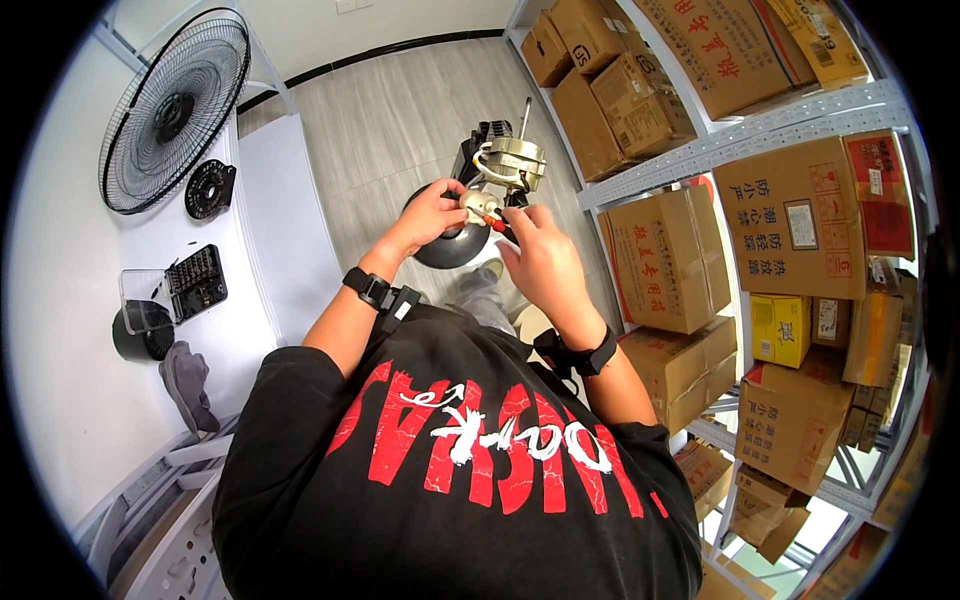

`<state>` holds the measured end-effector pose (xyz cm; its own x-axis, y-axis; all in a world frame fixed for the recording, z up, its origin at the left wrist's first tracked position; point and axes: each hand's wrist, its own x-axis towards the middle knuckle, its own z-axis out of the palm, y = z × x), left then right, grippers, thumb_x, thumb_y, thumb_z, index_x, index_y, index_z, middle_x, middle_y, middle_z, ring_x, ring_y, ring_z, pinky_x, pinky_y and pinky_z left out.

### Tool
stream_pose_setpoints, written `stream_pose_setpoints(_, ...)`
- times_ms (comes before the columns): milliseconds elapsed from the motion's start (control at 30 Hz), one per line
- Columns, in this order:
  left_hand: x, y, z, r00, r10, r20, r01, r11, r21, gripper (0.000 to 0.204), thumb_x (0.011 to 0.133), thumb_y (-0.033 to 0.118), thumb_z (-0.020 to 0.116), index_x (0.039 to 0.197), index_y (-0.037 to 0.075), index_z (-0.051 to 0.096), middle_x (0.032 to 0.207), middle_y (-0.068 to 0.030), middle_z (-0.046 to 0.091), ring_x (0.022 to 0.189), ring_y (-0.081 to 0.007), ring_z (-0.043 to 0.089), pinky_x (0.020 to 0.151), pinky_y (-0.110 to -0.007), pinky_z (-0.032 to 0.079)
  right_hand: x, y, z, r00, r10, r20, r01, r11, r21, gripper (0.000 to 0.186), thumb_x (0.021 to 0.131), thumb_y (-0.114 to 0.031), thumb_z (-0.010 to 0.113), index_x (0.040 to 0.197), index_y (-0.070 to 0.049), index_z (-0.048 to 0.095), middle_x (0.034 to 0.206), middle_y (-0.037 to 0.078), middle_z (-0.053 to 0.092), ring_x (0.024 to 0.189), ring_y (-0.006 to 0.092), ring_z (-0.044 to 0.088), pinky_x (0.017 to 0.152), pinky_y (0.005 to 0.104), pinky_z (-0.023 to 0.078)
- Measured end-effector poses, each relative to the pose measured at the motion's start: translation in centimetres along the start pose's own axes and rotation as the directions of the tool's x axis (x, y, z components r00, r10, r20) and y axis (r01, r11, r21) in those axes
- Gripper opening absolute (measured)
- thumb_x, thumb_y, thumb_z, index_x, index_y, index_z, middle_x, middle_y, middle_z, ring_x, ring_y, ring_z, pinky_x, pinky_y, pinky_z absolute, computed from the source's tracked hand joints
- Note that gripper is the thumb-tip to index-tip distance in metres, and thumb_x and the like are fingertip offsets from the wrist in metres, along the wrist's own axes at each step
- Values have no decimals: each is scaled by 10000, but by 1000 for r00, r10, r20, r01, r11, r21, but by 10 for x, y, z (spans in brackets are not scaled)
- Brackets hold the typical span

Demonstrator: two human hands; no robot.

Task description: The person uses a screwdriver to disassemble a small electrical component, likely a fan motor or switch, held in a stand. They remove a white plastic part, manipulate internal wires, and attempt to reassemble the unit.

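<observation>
Motor, a bare fan motor with a metal shaft sticking up and white wires looped at its side, sits atop a black stand in front of the person, over the grey floor. Left hand grips a pale, rounded part just under the motor, fingers curled round it. Right hand is clenched on a red-handled screwdriver, whose tip points at that part; the two hands nearly touch. Both wrists wear black bands. Below the motor a dark round base shows between the hands.

On the white table to the left lie a fan grille, a black round cap, an open bit case, a black tub and a grey cloth. To the right, metal shelves hold brown cartons and one yellow box.
</observation>
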<state>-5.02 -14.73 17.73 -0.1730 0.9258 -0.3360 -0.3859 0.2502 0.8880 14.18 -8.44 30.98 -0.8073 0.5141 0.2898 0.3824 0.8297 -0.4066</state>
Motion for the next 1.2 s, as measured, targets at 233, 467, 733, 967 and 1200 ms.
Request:
stream_pose_setpoints(233, 2, -2, -1, 1000, 1, 8, -1, 1000, 14, 326, 946, 30, 571, 1248, 51, 448, 1079, -84, 661, 984, -136, 626, 864, -274, 528, -1, 11, 2, 994, 4, 107, 6, 995, -95, 150, 805, -27, 633, 949, -64, 616, 868, 132, 590, 680, 364, 618, 595, 447, 507)
stream_pose_setpoints(467, 0, 1, 0, 1000, -15, -4, 16, 1000, 22, 344, 947, 35, 579, 1263, 54, 444, 1087, -90, 659, 993, -144, 629, 870, -272, 527, 0, 4, 0, 1000, -28, 0, 28, 999, -32, 118, 784, -21, 610, 890, -60, 575, 762, 129, 561, 625, 352, 613, 550, 450, 507)
stream_pose_setpoints(733, 0, -1, 0, 1000, -8, 2, 8, 1000, 8, 332, 950, 35, 572, 1256, 59, 446, 1091, -87, 657, 991, -142, 630, 867, -270, 528, -1, 9, -3, 995, 29, 93, -21, 996, -90, 163, 789, -9, 605, 942, -54, 576, 881, 145, 567, 694, 359, 625, 583, 459, 510)
stream_pose_setpoints(967, 0, -1, -1, 1000, -4, 14, 4, 1000, -11, 330, 951, 30, 566, 1254, 66, 443, 1101, -85, 653, 1000, -141, 626, 873, -272, 531, 1, 14, 2, 994, -108, -25, 108, 994, -7, 134, 798, -35, 610, 930, -53, 592, 756, 118, 567, 616, 343, 613, 537, 445, 501)
stream_pose_setpoints(1200, -1, 3, 1, 1000, -28, -1, 28, 1000, 15, 331, 949, 38, 574, 1251, 70, 444, 1101, -80, 653, 1009, -134, 621, 878, -269, 530, -1, 13, 0, 994, 43, 100, -30, 992, -122, 146, 794, -15, 601, 936, -48, 595, 889, 143, 562, 689, 356, 626, 583, 450, 515)
